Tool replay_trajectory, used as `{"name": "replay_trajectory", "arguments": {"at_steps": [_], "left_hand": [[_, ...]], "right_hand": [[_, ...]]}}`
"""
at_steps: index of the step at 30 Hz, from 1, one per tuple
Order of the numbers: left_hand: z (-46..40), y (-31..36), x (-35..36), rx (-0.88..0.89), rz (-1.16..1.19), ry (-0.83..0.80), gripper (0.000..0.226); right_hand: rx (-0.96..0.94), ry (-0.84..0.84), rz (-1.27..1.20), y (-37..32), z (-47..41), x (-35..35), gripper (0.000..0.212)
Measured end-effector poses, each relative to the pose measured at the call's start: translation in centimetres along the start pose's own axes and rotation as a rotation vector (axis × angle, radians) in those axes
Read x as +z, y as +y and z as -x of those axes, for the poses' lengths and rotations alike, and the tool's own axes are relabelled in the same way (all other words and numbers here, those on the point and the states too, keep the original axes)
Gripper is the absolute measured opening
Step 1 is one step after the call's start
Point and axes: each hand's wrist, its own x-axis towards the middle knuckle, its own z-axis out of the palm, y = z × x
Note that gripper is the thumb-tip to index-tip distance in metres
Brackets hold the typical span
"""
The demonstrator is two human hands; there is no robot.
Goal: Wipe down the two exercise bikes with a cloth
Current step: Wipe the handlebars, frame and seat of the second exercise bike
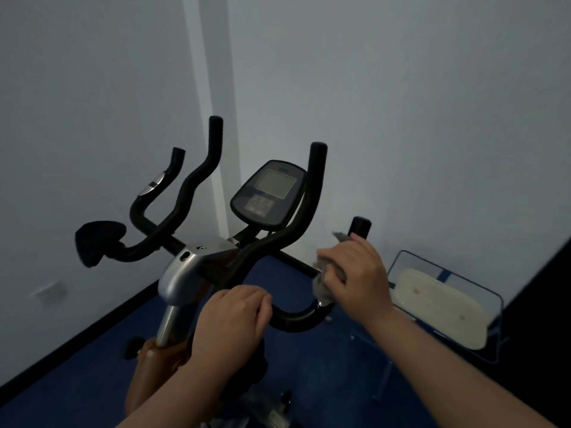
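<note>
Right hand clutching grey cloth around handlebar, left hand gripping handlebar beside it

Console between handlebars; basket right.

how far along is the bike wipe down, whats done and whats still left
Done: nothing can be confirmed; no surface visibly reads as wiped. In hand: the right hand grips a grey cloth around the right handlebar, while the left hand holds the same bar nearer the silver stem. Left, as far as the view shows: the console, the far handlebar arms, and a second bike, which isn't in view.
</note>
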Motion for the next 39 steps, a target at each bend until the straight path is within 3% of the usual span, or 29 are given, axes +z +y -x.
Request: {"name": "replay_trajectory", "arguments": {"at_steps": [2, 3, 7, 9, 12, 16, 21, 26, 28, 31, 33, 34, 36, 39], "left_hand": [[0.1, 0.0, 0.1, 0.005, 0.010, 0.010, 0.039], [0.0, -0.1, 0.2, 0.007, 0.012, 0.013, 0.040], [0.0, 0.0, 0.4, 0.028, -0.007, 0.020, 0.039], [0.0, 0.0, 0.3, 0.036, -0.022, 0.020, 0.039], [-0.1, 0.1, 0.2, -0.036, -0.007, 0.000, 0.032], [-1.4, 1.0, 0.5, -0.337, 0.097, -0.017, 0.036], [-1.7, 1.7, 0.9, -0.327, -0.012, -0.045, 0.033], [-1.3, 1.6, 0.8, -0.366, -0.045, -0.017, 0.037], [-1.4, 1.8, 0.7, -0.407, -0.037, -0.026, 0.038], [-1.4, 2.0, 0.6, -0.441, -0.002, 0.004, 0.035], [-1.4, 2.2, 0.6, -0.463, 0.011, 0.023, 0.034], [-1.5, 2.1, 0.5, -0.470, 0.015, 0.026, 0.033], [-1.5, 2.1, 0.7, -0.486, 0.019, 0.032, 0.035], [-1.6, 2.2, 0.7, -0.503, 0.030, 0.030, 0.036]], "right_hand": [[0.119, 0.056, -0.034, -2.5, 2.0, 2.1, 0.016], [0.080, 0.059, -0.036, -3.5, 3.4, 3.1, 0.012], [-0.354, -0.077, -0.053, -2.1, 4.2, 2.6, 0.007], [-0.420, -0.109, -0.016, 0.1, 1.1, 1.0, 0.014], [-0.268, 0.005, -0.016, 1.6, -1.5, -0.1, 0.020], [-0.056, 0.115, -0.125, -1.0, 2.4, 2.6, 0.016], [-0.460, -0.102, -0.024, 1.8, 0.7, 0.9, 0.015], [-0.787, -0.144, 0.266, 5.9, -7.9, -2.8, 0.026], [-0.656, -0.135, 0.258, 6.8, -10.1, -3.4, 0.026], [-0.045, -0.106, -0.098, 5.9, -8.6, -3.0, 0.018], [0.381, 0.108, -0.447, 3.6, -5.6, -1.2, 0.007], [0.503, 0.238, -0.539, 2.3, -4.3, -0.2, 0.011], [0.617, 0.365, -0.613, 0.2, -3.0, 1.6, 0.022], [0.644, 0.371, -0.604, 0.7, -5.2, 1.4, 0.012]]}}
